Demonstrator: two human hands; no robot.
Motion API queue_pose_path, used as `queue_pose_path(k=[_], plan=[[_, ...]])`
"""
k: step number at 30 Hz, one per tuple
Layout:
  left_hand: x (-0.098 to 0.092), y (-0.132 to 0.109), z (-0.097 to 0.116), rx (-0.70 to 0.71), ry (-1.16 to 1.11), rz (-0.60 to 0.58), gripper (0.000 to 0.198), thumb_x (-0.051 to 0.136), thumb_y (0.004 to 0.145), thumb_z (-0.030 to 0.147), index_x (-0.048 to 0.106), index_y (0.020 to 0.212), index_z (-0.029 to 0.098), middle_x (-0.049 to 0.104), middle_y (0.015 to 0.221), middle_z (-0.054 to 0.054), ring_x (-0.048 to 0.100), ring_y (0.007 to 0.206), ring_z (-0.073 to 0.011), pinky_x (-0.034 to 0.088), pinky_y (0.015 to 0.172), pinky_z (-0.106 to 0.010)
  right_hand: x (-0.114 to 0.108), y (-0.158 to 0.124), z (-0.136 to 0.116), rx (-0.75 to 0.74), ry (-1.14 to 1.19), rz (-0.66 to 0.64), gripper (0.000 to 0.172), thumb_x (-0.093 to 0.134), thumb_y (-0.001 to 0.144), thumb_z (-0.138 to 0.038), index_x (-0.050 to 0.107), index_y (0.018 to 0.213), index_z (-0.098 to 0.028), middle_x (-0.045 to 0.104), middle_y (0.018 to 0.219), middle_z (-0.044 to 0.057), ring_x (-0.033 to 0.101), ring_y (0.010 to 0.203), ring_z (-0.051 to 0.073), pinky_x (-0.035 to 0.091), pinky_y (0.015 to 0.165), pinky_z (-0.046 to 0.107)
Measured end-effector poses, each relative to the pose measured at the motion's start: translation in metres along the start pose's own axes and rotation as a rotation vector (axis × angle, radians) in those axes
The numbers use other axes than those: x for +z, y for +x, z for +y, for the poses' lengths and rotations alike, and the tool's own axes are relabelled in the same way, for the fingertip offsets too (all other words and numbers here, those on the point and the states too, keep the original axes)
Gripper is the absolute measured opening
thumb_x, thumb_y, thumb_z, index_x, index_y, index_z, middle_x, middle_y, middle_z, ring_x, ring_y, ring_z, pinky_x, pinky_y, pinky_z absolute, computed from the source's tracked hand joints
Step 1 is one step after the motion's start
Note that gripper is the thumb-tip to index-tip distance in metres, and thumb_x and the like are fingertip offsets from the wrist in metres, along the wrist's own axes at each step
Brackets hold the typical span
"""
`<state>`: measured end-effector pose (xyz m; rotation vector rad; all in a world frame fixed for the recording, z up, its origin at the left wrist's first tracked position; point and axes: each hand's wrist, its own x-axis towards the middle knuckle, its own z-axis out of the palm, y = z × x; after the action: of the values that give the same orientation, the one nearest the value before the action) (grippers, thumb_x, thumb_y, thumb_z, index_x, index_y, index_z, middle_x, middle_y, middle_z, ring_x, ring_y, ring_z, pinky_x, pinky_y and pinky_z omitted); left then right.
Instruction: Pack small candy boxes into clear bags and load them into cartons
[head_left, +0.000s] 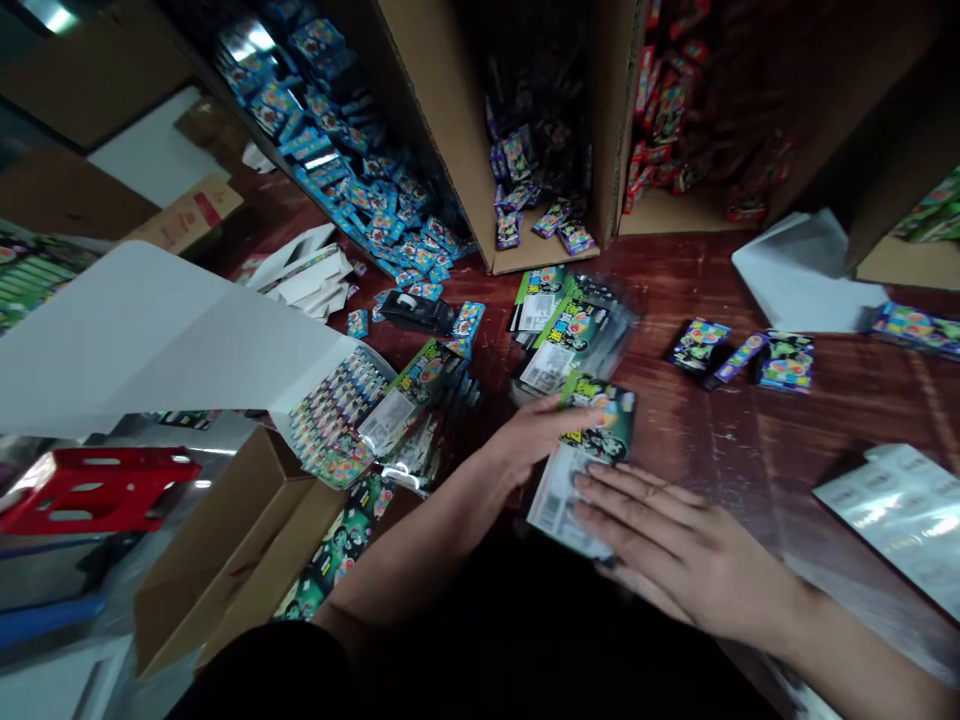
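Packet (561, 495) (flat, glossy) sits pinched in the left hand (527, 436); the right hand (694, 560) overlaps it, straight-fingered, its grip unclear.

On the scratched red-brown table (720, 440) lie bagged packs (566, 335), purple boxes (785, 362) and white card (814, 265).

Legible text: none. Packet (555, 510) between left hand (534, 435) and right hand (686, 545): yellow-green characters, white printed panel, blurred. Packet stack (553, 362) beyond left hand: similar characters, unreadable.
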<state>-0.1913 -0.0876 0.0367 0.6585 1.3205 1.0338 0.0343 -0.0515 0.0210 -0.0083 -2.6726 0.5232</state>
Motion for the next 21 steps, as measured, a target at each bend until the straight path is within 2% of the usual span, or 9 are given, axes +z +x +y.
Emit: queue_pose_path(k=[2, 3, 4, 6, 8, 10, 14, 21], plan=[[0.008, 0.007, -0.006, 0.082, 0.104, -0.07, 0.046, 0.076, 0.082, 0.046, 0.069, 0.116, 0.015, 0.076, 0.102, -0.009, 0.07, 0.093, -0.0229, 0.054, 0.088, -0.036, -0.012, -0.009, -0.002, 0.05, 0.076, -0.085, 0.09, 0.065, 0.086, -0.063, 0.034, 0.158, -0.018, 0.041, 0.159, 0.014, 0.044, 0.143, 0.038, 0.046, 0.113, 0.057], [0.013, 0.008, -0.008, 0.135, 0.19, -0.097, 0.041, 0.074, 0.084, 0.041, 0.069, 0.116, 0.016, 0.075, 0.104, -0.007, 0.069, 0.096, -0.0222, 0.053, 0.089, -0.035, -0.016, -0.012, 0.001, 0.142, 0.095, -0.059, 0.097, 0.062, 0.084, -0.069, 0.03, 0.159, -0.016, 0.038, 0.16, 0.017, 0.042, 0.144, 0.041, 0.046, 0.111, 0.06], [0.018, 0.008, -0.01, 0.174, 0.292, -0.132, 0.037, 0.071, 0.087, 0.038, 0.068, 0.117, 0.017, 0.075, 0.105, -0.006, 0.068, 0.097, -0.0219, 0.052, 0.089, -0.034, -0.019, -0.014, 0.006, 0.259, 0.09, 0.009, 0.097, 0.06, 0.086, -0.07, 0.029, 0.159, -0.015, 0.039, 0.159, 0.019, 0.043, 0.143, 0.042, 0.046, 0.11, 0.062], [0.027, 0.006, -0.013, 0.205, 0.499, -0.214, 0.033, 0.064, 0.091, 0.036, 0.067, 0.118, 0.017, 0.074, 0.104, -0.007, 0.067, 0.094, -0.0217, 0.053, 0.083, -0.032, -0.02, -0.015, 0.02, 0.496, 0.026, 0.173, 0.075, 0.056, 0.094, -0.056, 0.035, 0.156, -0.018, 0.052, 0.148, 0.02, 0.052, 0.134, 0.039, 0.048, 0.107, 0.06], [0.036, 0.004, -0.013, 0.216, 0.645, -0.246, 0.031, 0.059, 0.093, 0.036, 0.066, 0.117, 0.017, 0.074, 0.098, -0.006, 0.067, 0.086, -0.0208, 0.053, 0.076, -0.03, -0.017, -0.014, 0.031, 0.628, -0.04, 0.26, 0.053, 0.055, 0.099, -0.041, 0.047, 0.147, -0.022, 0.064, 0.128, 0.016, 0.062, 0.118, 0.034, 0.051, 0.103, 0.055], [0.042, 0.005, -0.011, 0.231, 0.706, -0.214, 0.029, 0.058, 0.094, 0.035, 0.067, 0.116, 0.018, 0.074, 0.095, -0.005, 0.067, 0.083, -0.0205, 0.053, 0.076, -0.03, -0.013, -0.011, 0.038, 0.662, -0.065, 0.283, 0.042, 0.057, 0.098, -0.039, 0.055, 0.137, -0.022, 0.066, 0.116, 0.013, 0.065, 0.109, 0.031, 0.053, 0.099, 0.051], [0.046, 0.007, -0.004, 0.272, 0.714, -0.136, 0.031, 0.057, 0.094, 0.031, 0.065, 0.122, 0.021, 0.075, 0.103, -0.006, 0.068, 0.091, -0.0225, 0.053, 0.083, -0.032, -0.013, -0.005, 0.043, 0.714, 0.003, 0.304, 0.035, 0.06, 0.097, -0.039, 0.058, 0.128, -0.023, 0.067, 0.103, 0.009, 0.067, 0.095, 0.027, 0.057, 0.086, 0.043], [0.046, 0.009, 0.002, 0.313, 0.749, -0.177, 0.026, 0.053, 0.095, 0.027, 0.068, 0.116, 0.021, 0.074, 0.102, -0.004, 0.068, 0.092, -0.0219, 0.052, 0.085, -0.032, -0.036, -0.001, 0.058, 0.777, 0.178, 0.267, 0.028, 0.073, 0.087, -0.043, 0.057, 0.1, -0.024, 0.067, 0.098, 0.005, 0.065, 0.086, 0.022, 0.053, 0.076, 0.035]])
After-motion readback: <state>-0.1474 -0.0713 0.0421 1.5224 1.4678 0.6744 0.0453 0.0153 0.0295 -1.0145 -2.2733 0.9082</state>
